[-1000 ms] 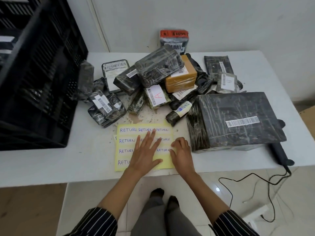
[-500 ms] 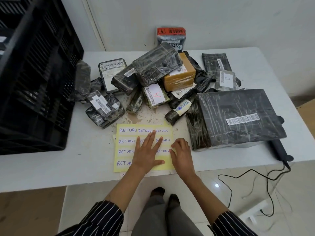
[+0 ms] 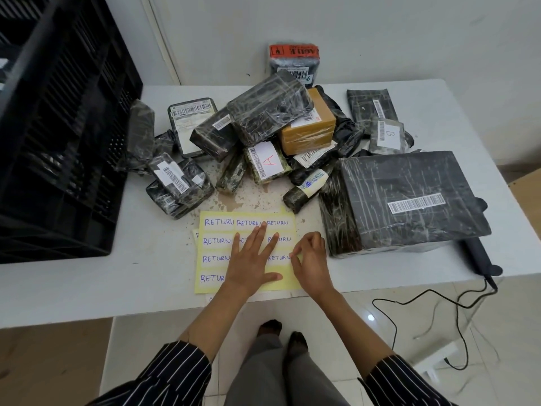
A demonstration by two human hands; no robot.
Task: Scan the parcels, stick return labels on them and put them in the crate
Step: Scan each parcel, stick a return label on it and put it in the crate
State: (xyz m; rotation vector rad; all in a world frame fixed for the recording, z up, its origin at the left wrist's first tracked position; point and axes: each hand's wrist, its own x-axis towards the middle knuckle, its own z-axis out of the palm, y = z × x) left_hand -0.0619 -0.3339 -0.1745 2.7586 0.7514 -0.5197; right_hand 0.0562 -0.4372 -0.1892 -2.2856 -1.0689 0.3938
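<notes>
A yellow sheet of white RETURN labels (image 3: 218, 250) lies near the table's front edge. My left hand (image 3: 251, 259) lies flat on it, fingers straight and spread. My right hand (image 3: 311, 259) is at the sheet's right edge, fingertips curled and picking at a label there. A large black wrapped parcel (image 3: 409, 197) with a barcode sits just right of my hands. A heap of several smaller wrapped parcels (image 3: 269, 112) fills the table's middle. The black crate (image 3: 58, 127) stands at the left.
A black handheld scanner (image 3: 480, 259) lies at the table's right front edge, its cable (image 3: 424, 303) trailing to the floor. The white table (image 3: 87, 288) has bare surface at the front left. A wall runs behind the table.
My right hand's fingers have curled tighter at the sheet's right edge. The left hand stays flat on the sheet. The camera view has shifted slightly.
</notes>
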